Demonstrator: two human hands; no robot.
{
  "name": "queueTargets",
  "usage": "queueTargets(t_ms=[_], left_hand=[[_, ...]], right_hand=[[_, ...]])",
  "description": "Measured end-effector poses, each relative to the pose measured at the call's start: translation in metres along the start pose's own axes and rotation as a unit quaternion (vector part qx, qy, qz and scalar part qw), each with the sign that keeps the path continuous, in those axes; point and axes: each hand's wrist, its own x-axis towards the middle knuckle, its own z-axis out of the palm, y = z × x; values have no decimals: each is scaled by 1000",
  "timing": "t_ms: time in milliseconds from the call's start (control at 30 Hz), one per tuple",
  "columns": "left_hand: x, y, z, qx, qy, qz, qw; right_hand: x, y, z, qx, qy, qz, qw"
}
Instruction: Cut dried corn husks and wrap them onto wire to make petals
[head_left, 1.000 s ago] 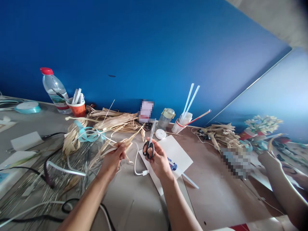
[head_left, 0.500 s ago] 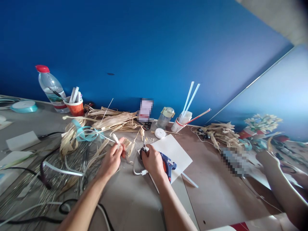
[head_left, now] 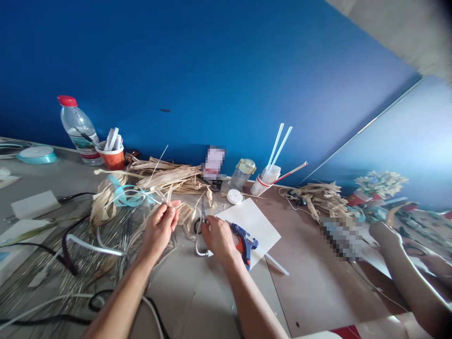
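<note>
Pinched between thumb and fingers of my left hand [head_left: 163, 225] is a small pale dried husk piece [head_left: 168, 194]. My right hand [head_left: 218, 238] rests at the scissors [head_left: 202, 209], whose blades point away and whose dark handle loop shows at its left; whether the fingers grip them is hidden. Just right of that hand, a blue glue gun [head_left: 247, 243] lies on a white sheet [head_left: 259, 220]. Dried husk strips [head_left: 169, 176] are heaped behind my left hand. A coil of light blue ribbon [head_left: 132, 195] lies left of them.
Thin wires [head_left: 81, 254] and cables cover the left side. Along the wall stand a red-capped bottle [head_left: 79, 129], an orange cup [head_left: 112, 157], a jar [head_left: 243, 173] and a cup with glue sticks [head_left: 261, 185]. At the right are another person's arms [head_left: 399, 259].
My right hand has shifted slightly left and loosened around the scissors, whose blades now lie lower. My left hand has moved slightly left and turned, with the husk piece still in it.
</note>
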Motion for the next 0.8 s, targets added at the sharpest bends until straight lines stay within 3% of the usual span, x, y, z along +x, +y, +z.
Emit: queueTargets(t_ms=[67,233,300,367,467,600,700,800], left_hand=[[0,-1,0,-9,10,0,1000],[-1,-2,1,-57,44,-35,997],[0,-5,1,-75,52,-37,995],[1,-8,0,-79,65,-33,994],[3,-15,-3,-62,77,-24,995],[6,-19,-7,-31,79,-18,996],[7,-21,-8,-25,83,-17,996],[8,-23,-10,-19,87,-8,996]], right_hand=[[1,-3,0,34,23,-31,999],[8,-9,-1,162,177,-49,969],[12,-13,-1,196,147,-35,969],[17,-19,0,207,78,-17,975],[30,-27,5,145,17,-13,989],[59,-36,9,-28,54,-134,989],[80,-43,13,-143,-46,-237,960],[91,-49,19,-177,-104,-250,946]])
